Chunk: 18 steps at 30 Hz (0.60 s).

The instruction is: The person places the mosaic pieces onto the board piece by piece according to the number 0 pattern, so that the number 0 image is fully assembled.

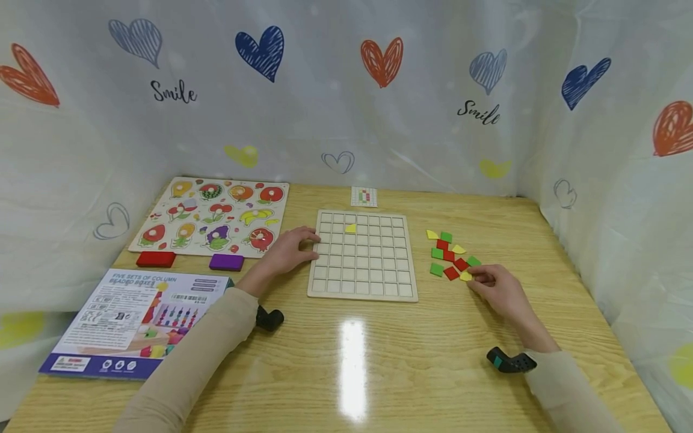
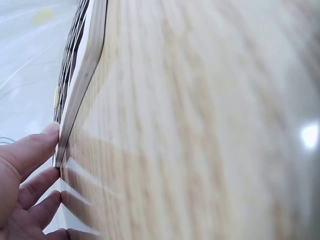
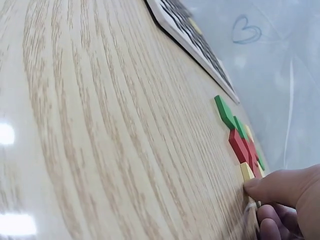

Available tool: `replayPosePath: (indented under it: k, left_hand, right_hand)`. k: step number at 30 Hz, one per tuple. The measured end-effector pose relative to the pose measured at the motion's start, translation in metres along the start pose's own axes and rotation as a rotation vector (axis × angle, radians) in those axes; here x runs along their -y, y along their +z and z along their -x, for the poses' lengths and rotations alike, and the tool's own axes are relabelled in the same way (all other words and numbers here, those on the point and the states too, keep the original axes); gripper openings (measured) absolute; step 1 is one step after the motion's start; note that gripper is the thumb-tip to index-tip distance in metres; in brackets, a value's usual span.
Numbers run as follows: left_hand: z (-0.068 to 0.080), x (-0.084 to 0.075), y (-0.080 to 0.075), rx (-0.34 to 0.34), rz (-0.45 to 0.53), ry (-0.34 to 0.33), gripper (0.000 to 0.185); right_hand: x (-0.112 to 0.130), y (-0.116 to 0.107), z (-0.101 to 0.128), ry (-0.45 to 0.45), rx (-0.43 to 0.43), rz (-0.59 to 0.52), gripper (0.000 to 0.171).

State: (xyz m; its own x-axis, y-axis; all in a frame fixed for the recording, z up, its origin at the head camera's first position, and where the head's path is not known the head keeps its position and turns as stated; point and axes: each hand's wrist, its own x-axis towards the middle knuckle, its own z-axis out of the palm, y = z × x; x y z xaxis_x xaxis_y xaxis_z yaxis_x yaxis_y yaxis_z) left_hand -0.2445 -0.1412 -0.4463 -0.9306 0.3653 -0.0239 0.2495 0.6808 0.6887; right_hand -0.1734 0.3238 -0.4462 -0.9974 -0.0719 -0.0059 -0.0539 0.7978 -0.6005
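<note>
A square wooden grid board [image 1: 364, 288] lies flat mid-table, with one yellow quarter-round tile [image 1: 351, 228] in a cell of its upper part. At the board's left edge rests my left hand [image 1: 289, 248], thumb and fingertips against the rim; the left wrist view shows the thumb [image 2: 35, 150] there. Right of the board, loose red, green and yellow tiles lie in a cluster. My right hand [image 1: 499, 291] pinches a yellow tile [image 3: 246, 171] at the cluster's near end, beside a red tile [image 1: 452, 273]. Its index fingertip is largely hidden in the right wrist view.
Behind the board lies a small pattern card [image 1: 364, 196]. At the left are a fruit peg puzzle [image 1: 208, 213], a red block [image 1: 156, 259], a purple block [image 1: 226, 262] and a printed box [image 1: 135, 319]. A white curtain [image 1: 325, 114] surrounds the table.
</note>
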Motion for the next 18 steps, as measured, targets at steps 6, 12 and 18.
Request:
replayPosePath:
  k: [6, 12, 18]
  left_hand:
    - [-0.0002, 0.0001, -0.0004, 0.0, -0.007, 0.004, 0.036]
    - [-0.0003, 0.0014, 0.0, 0.004, -0.003, 0.001, 0.036]
    - [-0.0017, 0.0013, 0.0, 0.007, -0.002, -0.005, 0.037]
  right_hand:
    - [-0.0037, 0.0018, -0.0008, -0.028, -0.04, 0.021, 0.03]
    - [-0.0056, 0.0037, -0.0023, -0.061, -0.029, 0.041, 0.033]
    - [-0.0041, 0.0039, -0.0015, -0.133, -0.015, 0.068, 0.031]
